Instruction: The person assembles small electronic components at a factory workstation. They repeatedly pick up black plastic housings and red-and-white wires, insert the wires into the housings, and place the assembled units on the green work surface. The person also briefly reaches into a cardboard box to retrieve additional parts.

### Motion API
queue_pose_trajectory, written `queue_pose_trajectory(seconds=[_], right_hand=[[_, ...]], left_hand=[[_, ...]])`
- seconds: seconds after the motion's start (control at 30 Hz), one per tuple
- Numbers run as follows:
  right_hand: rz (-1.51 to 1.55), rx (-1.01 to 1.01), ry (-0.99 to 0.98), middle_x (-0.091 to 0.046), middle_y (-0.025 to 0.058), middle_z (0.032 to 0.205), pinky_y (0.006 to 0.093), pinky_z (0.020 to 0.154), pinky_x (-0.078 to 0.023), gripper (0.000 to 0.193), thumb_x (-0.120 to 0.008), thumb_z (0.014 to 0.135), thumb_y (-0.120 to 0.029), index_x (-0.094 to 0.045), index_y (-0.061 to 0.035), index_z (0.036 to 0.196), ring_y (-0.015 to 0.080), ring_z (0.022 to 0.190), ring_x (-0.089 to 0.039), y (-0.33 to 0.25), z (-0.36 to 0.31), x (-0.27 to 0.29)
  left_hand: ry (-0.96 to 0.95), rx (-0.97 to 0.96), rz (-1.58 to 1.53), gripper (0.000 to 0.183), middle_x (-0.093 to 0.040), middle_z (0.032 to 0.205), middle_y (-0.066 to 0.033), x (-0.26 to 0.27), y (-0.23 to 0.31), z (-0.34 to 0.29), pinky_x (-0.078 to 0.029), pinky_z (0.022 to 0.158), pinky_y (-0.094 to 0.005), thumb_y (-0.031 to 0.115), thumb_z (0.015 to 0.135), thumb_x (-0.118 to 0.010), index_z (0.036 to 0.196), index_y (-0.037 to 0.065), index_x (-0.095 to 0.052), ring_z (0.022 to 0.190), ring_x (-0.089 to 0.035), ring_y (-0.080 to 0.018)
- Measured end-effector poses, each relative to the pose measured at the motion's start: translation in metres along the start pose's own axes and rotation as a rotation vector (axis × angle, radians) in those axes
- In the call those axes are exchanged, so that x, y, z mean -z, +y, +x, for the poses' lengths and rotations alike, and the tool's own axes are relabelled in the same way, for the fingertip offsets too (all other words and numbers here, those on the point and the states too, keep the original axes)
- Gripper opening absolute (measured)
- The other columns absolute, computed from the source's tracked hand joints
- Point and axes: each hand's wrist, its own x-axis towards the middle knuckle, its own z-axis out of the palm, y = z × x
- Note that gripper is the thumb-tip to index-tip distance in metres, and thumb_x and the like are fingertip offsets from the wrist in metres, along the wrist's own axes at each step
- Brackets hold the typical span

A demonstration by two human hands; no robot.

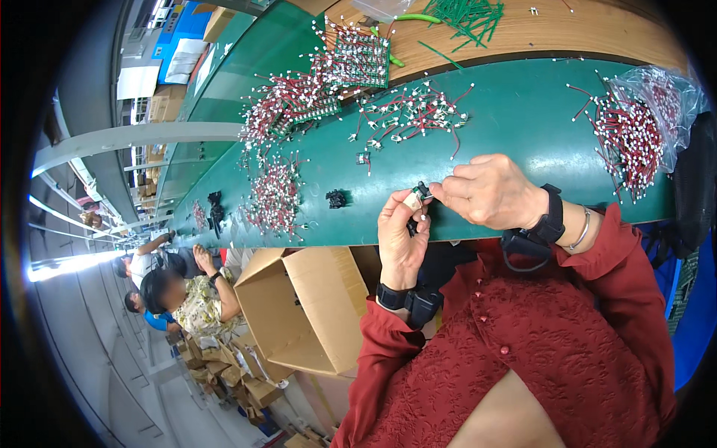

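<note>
My left hand (403,243) is closed around a small black part (421,190), its thumb and fingers pinching it above the near edge of the green bench. A pale cream piece (412,201) shows at those fingertips; I cannot tell whether it is a part or a finger covering. More black shows lower in the same palm. My right hand (489,193) is closed in a pinch against the right side of the black part; what its fingertips grip is hidden. Just beyond lies a small green circuit board with red wires (364,158).
Loose wired boards (411,116) and a large pile of them (299,97) cover the far bench. Red wires with white connectors (275,198) lie left, others (631,142) right by a clear bag (665,97). Black parts (337,198) sit nearby. An open cardboard box (328,306) stands below; co-workers (198,299) sit left.
</note>
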Motion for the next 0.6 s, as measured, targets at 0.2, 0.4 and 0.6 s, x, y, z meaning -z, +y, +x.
queue_pose_trajectory(seconds=[0.2,0.4,0.6], right_hand=[[-0.048,0.085,0.010,-0.049,-0.0017,0.067,0.0254,0.049,-0.041,0.006,-0.057,0.062,-0.015,-0.058,-0.0093,0.064,0.0114,0.061,-0.051,-0.003,-0.004,-0.003],[-0.121,0.084,-0.025,-0.049,-0.0013,0.068,0.0253,0.050,-0.041,0.008,-0.057,0.064,-0.015,-0.059,-0.0081,0.067,0.0117,0.060,-0.051,-0.005,-0.002,-0.002],[-0.123,0.030,-0.029,-0.049,-0.0038,0.066,0.0236,0.046,-0.038,0.027,-0.060,0.068,-0.013,-0.065,-0.0083,0.094,0.0100,0.061,-0.052,0.002,0.003,-0.001]], left_hand=[[0.062,0.060,-0.143,0.008,-0.061,0.082,-0.0124,-0.003,-0.002,-0.003,-0.039,0.048,-0.0198,0.000,0.082,-0.053,0.089,-0.001,-0.057,0.059,-0.048,-0.0091],[0.135,-0.129,0.103,0.010,-0.061,0.078,-0.0099,-0.009,-0.005,-0.001,-0.040,0.050,-0.0219,-0.002,0.081,-0.057,0.091,-0.001,-0.057,0.057,-0.051,-0.0107],[0.168,-0.282,0.176,0.012,-0.060,0.075,-0.0072,-0.013,-0.010,0.004,-0.042,0.050,-0.0236,-0.004,0.081,-0.058,0.093,0.000,-0.058,0.057,-0.053,-0.0120]])
